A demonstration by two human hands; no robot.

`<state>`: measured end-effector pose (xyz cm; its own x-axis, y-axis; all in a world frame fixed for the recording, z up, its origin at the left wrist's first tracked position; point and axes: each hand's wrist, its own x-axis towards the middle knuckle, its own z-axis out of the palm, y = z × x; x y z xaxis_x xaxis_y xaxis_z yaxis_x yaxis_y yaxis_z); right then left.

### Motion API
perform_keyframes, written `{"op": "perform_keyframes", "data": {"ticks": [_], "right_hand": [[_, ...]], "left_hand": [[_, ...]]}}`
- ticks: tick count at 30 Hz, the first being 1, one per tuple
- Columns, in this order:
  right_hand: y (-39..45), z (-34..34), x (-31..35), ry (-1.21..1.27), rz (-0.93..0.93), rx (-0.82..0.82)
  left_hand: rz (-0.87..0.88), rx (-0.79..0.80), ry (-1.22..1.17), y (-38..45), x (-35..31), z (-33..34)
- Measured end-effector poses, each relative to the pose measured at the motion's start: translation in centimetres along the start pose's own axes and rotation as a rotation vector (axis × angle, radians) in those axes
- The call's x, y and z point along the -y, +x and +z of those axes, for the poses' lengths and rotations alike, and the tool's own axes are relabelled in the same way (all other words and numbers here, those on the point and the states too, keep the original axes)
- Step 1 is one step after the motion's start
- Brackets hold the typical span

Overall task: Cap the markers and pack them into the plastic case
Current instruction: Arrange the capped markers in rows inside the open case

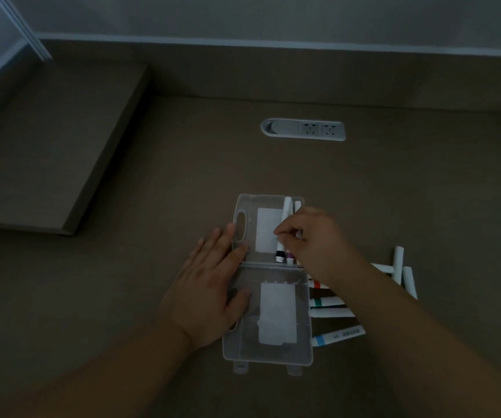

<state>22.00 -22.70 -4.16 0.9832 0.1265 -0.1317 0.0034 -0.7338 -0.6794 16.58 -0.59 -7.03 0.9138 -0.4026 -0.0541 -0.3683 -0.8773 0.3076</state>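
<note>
Head view: a clear plastic case lies open on a brown desk, the left hand spread flat, holding nothing, pressing its left edge. The right hand pinches a white marker in the far half; more markers lie just right.

You are sitting at what looks like an office or study desk, dimly lit. The brown desktop has a recessed power socket strip set flush into it, with two outlets showing. A raised shelf of the same brown finish sits at your left, and a plain pale wall runs behind the desk.
</note>
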Motion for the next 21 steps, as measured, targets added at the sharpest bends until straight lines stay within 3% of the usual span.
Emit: {"op": "perform_keyframes", "data": {"ticks": [8, 21], "right_hand": [[0.49, 0.75, 0.62, -0.010, 0.185, -0.025], [0.92, 0.48, 0.50, 0.001, 0.181, 0.058]], "left_hand": [[-0.001, 0.005, -0.010, -0.06, 0.09, -0.08], [-0.002, 0.011, -0.012, 0.08, 0.19, 0.02]]}}
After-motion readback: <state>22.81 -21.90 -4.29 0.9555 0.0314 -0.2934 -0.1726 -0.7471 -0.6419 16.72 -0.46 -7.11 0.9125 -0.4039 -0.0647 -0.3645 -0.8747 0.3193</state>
